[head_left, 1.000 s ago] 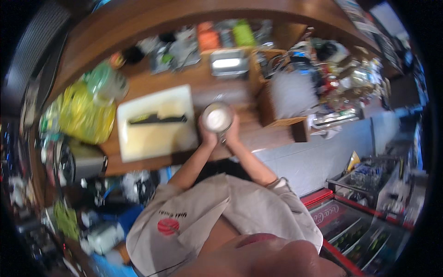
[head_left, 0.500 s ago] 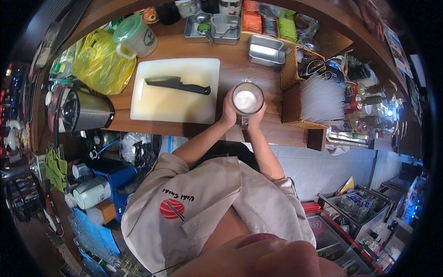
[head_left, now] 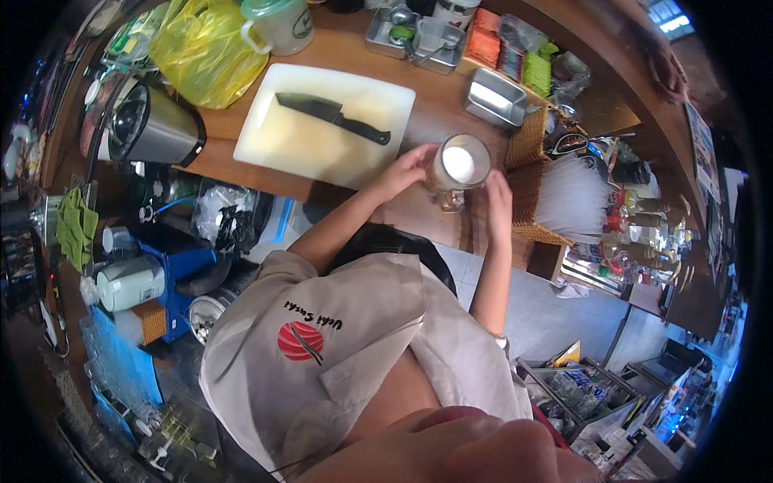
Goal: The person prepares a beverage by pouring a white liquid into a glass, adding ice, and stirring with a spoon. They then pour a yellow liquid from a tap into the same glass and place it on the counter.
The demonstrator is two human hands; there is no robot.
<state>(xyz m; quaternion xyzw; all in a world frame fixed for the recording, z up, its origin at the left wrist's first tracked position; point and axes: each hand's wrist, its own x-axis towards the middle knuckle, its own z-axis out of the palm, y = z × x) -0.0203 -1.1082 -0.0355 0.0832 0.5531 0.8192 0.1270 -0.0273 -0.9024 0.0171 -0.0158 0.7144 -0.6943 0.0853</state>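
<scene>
The right hand is no longer cupping the mug; its fingers are straightening loosely beside the right wall, and I cannot tell whether a tip is touching. The left hand is still reaching in, its fingers bending along the left wall, though how firmly they are pressing I cannot tell. That loosening is suggesting that the counter, not the hands, is bearing the weight. The mug is standing on this brown, wood-grained surface, right of the board; its round, clear glass is showing something white inside, and its thick handle is pointing toward the person.

The pale board, smooth and rectangular, is lying flat, carrying a dark knife with a broad blade. Beyond the mug, a shiny metal tray is catching light, while a woven basket is holding translucent white pieces. Further off, a thin yellow bag is crumpling beside a green-lidded jug.
</scene>
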